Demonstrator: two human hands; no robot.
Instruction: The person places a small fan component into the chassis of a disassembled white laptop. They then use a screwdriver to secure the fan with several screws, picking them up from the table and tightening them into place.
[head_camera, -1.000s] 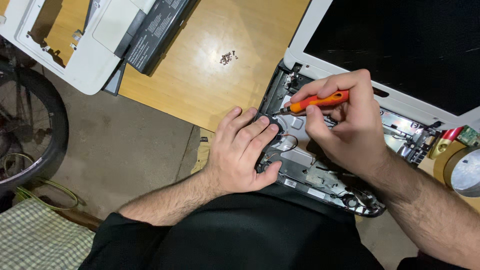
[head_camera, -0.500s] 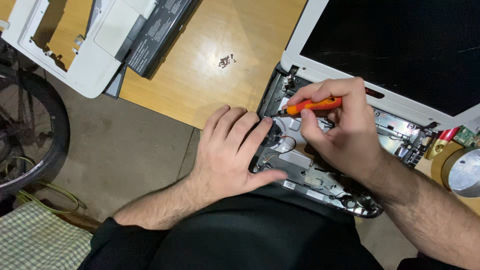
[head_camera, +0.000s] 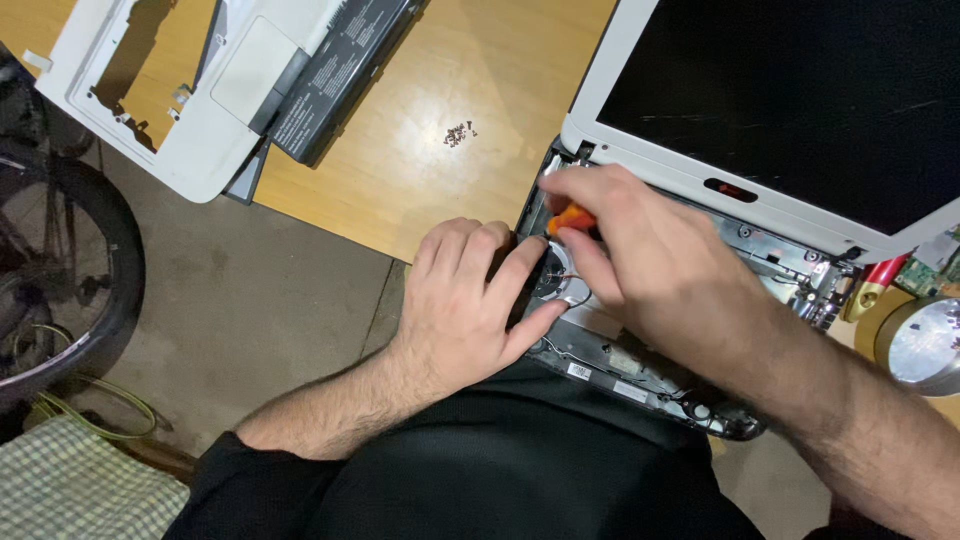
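Observation:
An opened white laptop (head_camera: 640, 140) lies on the wooden table (head_camera: 400, 170), its dark screen tilted back and its bare base (head_camera: 640, 365) hanging over the near edge. My left hand (head_camera: 465, 300) rests flat on the base's left corner, fingers beside the round fan (head_camera: 553, 275). My right hand (head_camera: 640, 260) grips an orange-handled screwdriver (head_camera: 570, 218), held nearly upright over the base's far left corner by the hinge. Its tip is hidden under my fingers.
A small heap of screws (head_camera: 459, 132) lies on the table. At the far left sit a white laptop cover (head_camera: 190, 100) and a black battery (head_camera: 340, 70). A round metal tin (head_camera: 925, 345) and red-handled tool (head_camera: 875, 280) stand right. A bicycle wheel (head_camera: 70, 280) is on the floor.
My right hand has turned the screwdriver from lying sideways to nearly upright and moved left toward the hinge corner. My left hand slid slightly left along the base.

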